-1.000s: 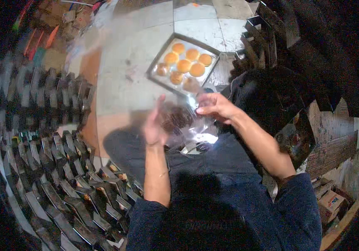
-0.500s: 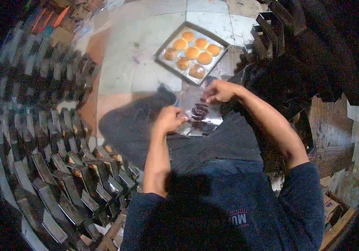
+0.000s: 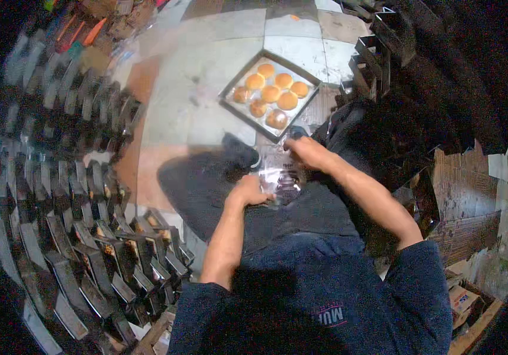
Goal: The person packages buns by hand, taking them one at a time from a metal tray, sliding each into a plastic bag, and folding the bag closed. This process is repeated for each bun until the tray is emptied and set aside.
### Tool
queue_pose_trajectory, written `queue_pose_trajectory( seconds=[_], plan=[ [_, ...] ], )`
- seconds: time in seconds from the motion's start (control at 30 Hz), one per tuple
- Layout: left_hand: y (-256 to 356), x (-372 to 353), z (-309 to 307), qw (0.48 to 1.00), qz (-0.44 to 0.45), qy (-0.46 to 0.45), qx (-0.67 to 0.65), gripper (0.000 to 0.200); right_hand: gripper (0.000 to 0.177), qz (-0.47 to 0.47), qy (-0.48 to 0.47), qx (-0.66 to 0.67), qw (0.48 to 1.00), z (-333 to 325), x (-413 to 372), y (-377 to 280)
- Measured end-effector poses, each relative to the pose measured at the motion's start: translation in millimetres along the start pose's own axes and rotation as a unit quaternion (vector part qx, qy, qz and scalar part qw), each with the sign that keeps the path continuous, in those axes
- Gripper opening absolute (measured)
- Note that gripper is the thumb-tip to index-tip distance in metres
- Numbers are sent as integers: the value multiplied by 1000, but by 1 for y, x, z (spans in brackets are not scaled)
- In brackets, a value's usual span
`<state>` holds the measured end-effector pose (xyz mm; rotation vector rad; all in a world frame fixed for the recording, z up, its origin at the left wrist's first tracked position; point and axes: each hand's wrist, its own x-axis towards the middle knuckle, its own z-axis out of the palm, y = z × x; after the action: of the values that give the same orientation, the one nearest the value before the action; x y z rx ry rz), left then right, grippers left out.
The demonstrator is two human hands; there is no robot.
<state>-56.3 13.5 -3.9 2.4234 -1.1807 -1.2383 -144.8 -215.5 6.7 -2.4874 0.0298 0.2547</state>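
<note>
A clear plastic bag (image 3: 281,176) with dark printing lies over my lap, shiny with glare. My left hand (image 3: 250,191) grips its near left edge, fingers closed. At its far right end, my right hand (image 3: 306,152) pinches the plastic; the fingertips are partly hidden. Just beyond the hands a square metal tray (image 3: 301,112) rests on the floor. It holds several round golden buns (image 3: 270,93). The nearer buns, such as the front one (image 3: 276,119), look glossy, as if under clear plastic.
Stacked dark metal tins (image 3: 82,254) fill the left side. More dark trays (image 3: 378,65) are piled at the far right. Flattened cardboard (image 3: 464,189) and a cardboard box (image 3: 462,302) lie on the right. Pale tiles (image 3: 206,83) cover the floor.
My hands and the bag have shifted a little lower in view, and the bag's print looks more foreshortened. The whole scene, tray included, sits lower as the camera tilts.
</note>
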Motion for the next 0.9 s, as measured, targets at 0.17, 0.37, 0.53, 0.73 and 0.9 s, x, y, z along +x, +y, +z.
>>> queue_pose_trajectory(
  seconds=[0.17, 0.37, 0.53, 0.73, 0.9],
  plan=[
    [-20, 36, 1, 935, -17, 103, -340, 68, 26, -35, 95, -104, 989, 6, -22, -24],
    [-35, 81, 17, 954, 7, -28, -298, 46, 21, -216, 0, -118, 969, 20, -59, -57],
    [-25, 67, 30, 985, 18, -5, -169, 56, 27, 37, 433, 1, 900, -43, -53, -28],
    [2, 49, -8, 977, 9, 16, -210, 99, 7, 83, 481, 139, 861, -73, -34, 3],
    [15, 49, -19, 947, 27, 319, -38, 105, 5, 48, 465, 368, 804, -81, -13, -8]
  ],
)
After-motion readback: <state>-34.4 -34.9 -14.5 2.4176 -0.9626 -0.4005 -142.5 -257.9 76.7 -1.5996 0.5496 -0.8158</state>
